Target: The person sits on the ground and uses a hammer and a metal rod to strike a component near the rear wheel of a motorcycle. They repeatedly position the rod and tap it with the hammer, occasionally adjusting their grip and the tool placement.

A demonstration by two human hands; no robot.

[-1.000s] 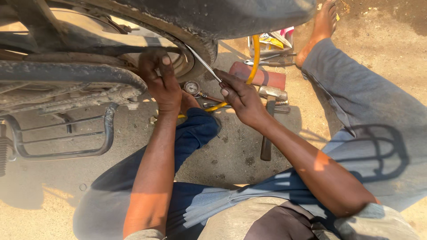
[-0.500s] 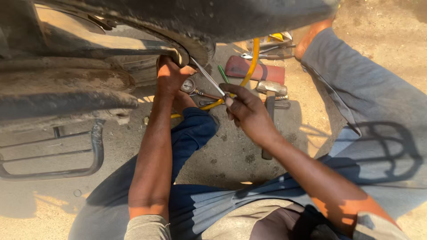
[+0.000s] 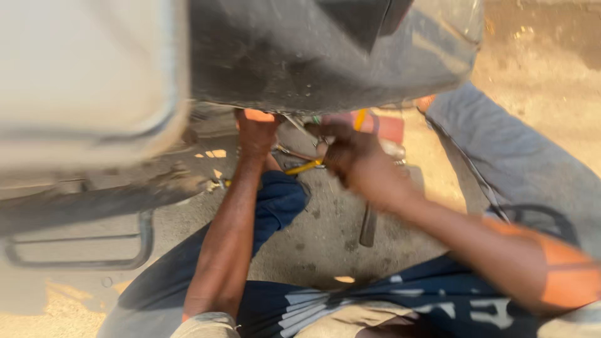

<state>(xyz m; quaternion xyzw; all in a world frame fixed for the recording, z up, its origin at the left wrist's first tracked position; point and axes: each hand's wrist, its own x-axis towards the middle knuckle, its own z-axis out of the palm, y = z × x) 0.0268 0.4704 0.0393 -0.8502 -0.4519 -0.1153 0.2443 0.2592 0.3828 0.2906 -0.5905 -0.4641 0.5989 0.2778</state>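
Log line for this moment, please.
left hand: up under dark vehicle body | right hand: beside it, by yellow-handled tool | view: blurred

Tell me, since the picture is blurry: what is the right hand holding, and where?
The right hand seems closed on a thin metal tool at its lower end; blur hides the exact grip.

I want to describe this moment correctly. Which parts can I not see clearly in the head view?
- Left hand: its fingers go under the dark vehicle body, so its grip is hidden.
- Right hand: blurred by motion; whether it grips the yellow-handled tool is unclear.
- Tool tip: hidden behind the hands and the body.
- Red object on the ground: partly covered by the right hand, kind unclear.
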